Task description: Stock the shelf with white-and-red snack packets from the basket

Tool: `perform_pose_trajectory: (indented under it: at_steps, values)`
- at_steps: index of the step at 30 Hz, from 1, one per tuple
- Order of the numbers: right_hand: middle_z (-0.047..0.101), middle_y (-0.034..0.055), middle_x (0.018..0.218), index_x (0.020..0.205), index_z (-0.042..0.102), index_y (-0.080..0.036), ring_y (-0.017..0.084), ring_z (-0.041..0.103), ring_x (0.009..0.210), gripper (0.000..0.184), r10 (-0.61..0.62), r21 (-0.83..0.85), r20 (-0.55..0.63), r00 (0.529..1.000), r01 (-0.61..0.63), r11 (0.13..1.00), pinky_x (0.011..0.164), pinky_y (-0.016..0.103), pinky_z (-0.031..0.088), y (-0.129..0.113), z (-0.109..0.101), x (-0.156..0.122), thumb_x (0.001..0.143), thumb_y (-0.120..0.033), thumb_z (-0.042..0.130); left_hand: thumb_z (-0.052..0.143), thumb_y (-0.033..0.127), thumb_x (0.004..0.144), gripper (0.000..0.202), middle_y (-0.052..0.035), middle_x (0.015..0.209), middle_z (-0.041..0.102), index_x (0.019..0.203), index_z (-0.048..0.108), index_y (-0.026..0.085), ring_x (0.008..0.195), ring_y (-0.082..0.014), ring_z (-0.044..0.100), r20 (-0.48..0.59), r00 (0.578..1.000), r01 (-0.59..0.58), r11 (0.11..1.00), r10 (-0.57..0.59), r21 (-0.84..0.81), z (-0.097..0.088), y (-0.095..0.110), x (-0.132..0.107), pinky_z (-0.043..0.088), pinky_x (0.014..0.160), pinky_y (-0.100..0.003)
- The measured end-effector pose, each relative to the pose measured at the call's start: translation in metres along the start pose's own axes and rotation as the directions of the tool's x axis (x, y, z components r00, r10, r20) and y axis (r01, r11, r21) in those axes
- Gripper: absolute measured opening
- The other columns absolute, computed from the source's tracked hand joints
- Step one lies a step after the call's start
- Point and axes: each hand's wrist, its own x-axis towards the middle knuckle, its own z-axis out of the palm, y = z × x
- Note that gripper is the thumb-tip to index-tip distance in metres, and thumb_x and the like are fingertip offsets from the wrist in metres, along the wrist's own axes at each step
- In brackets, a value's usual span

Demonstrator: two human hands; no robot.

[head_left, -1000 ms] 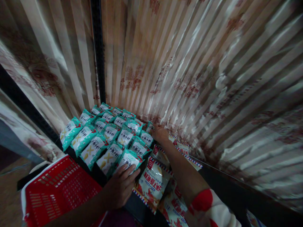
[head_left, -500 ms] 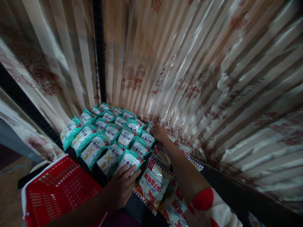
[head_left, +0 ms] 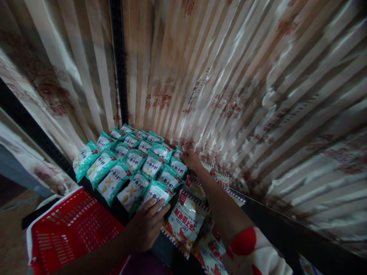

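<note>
Several teal-and-white snack bags [head_left: 133,161] stand in slanted rows on a dark shelf. My left hand [head_left: 147,225] lies with fingers stretched over the lower part of the front right teal bag [head_left: 157,195]. At the back right end of the rows, my right hand [head_left: 191,159] has its bent fingers closed on the edge of a small-looking teal snack bag [head_left: 178,152]; its fingertips are partly hidden. Below my right forearm are cream snack bags [head_left: 183,221] with red lettering and striped edges, partly covered by the arm.
A red plastic basket [head_left: 71,225] with a white rim is at the lower left, close to the shelf front. Pleated, printed sheeting [head_left: 172,76] hangs behind the shelf, with a black upright post [head_left: 119,61] at the corner. Another packet [head_left: 308,265] shows at the lower right.
My right hand has shifted slightly left, and the teal bag at its fingers has moved a little left with it. My left hand stays on the front bag.
</note>
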Motion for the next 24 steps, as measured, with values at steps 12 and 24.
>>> perform_pose_trajectory:
  at_steps: [12,24]
  values:
    - [0.064,0.0072,0.115,0.115,0.061,-0.019,0.018,0.061,0.101,0.032,-0.089,-0.010,-0.105,0.990,0.089,0.996,0.088,0.025,0.044,-0.004,-0.032,-0.040,0.087,-0.025,0.045,0.053,0.025,0.085,0.026,-0.0064,0.141,0.044,0.107,0.062,0.014,0.134,-0.0277,0.028,0.007,1.000,-0.006,1.000,0.006,0.008,-0.002,-0.002,-0.001,0.016,0.114,-0.044]
    - [0.054,0.0137,0.128,0.113,0.060,-0.017,0.023,0.049,0.120,0.032,-0.096,0.425,-0.494,0.864,0.337,0.840,0.100,0.044,0.041,-0.027,-0.007,-0.255,0.090,-0.030,0.042,0.041,0.017,0.087,0.041,-0.0098,0.143,0.040,0.127,0.049,0.010,0.137,-0.0259,0.026,-0.027,0.999,0.027,0.999,-0.026,0.041,-0.002,0.003,-0.003,0.023,0.112,-0.047]
